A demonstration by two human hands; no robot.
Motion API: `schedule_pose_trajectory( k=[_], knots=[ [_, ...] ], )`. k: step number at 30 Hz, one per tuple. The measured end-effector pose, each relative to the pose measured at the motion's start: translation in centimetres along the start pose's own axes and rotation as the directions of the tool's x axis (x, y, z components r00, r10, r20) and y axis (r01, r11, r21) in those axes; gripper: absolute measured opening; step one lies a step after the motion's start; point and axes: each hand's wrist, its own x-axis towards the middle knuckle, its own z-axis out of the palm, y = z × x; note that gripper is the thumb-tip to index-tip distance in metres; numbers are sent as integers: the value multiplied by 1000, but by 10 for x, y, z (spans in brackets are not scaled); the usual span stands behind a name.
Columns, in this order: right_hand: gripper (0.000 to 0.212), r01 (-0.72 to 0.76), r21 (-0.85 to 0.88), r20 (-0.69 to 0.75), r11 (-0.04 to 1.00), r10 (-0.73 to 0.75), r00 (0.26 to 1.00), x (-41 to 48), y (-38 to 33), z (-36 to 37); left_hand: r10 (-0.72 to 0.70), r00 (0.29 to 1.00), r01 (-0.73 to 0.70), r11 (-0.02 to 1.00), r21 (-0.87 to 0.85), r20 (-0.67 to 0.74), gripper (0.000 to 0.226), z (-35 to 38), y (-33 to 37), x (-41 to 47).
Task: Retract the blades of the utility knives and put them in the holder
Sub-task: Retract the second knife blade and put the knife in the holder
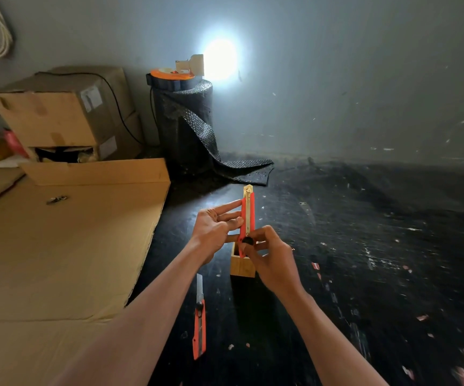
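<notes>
Orange utility knives (247, 218), tan wooden holder (242, 265), black speckled floor (364, 246).

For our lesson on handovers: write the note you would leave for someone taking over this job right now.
Left hand: steadies the held knife with its fingertips.
Right hand: holds its lower end, thumb at the black knob.
This knife is upright over the wooden holder, its blade apparently retracted.
The second knife lies on the dark floor beside the left forearm, blade out.
Left: drop in the first, retract and store the second.

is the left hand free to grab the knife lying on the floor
Probably not yet: the left hand steadies the held knife along with the right hand. The floor knife lies unobstructed below its forearm.
</notes>
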Motion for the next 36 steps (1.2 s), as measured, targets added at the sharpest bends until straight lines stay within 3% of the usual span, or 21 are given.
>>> schedule_pose_trajectory(
  k=[4,8,13,15,18,23,27,36],
  knots=[
    [33,-70,166,3,984,70,998,15,1,-3,-21,1000,21,1000,-17,17,45,-7,-9,4],
    [46,-67,225,31,972,62,998,40,2,-5,-48,997,51,998,-45,58,44,-11,-22,10],
    [26,-103,200,89,974,86,992,73,14,4,-32,999,33,999,22,-34,34,-17,-39,29],
    [20,-125,172,85,977,111,990,85,18,9,8,992,16,981,193,-125,28,-25,-54,40],
    [18,-157,92,62,983,152,987,102,27,17,30,991,27,911,411,-133,29,-34,-77,51],
    [14,-193,-54,66,980,196,978,122,49,34,-47,997,74,829,554,-63,53,-36,-107,60],
    [14,-204,-165,102,965,222,970,127,67,47,-109,993,117,808,578,-48,66,-30,-125,65],
    [15,-215,-305,101,928,256,961,123,84,65,-134,987,158,852,500,-84,62,-23,-154,72]
  ],
)
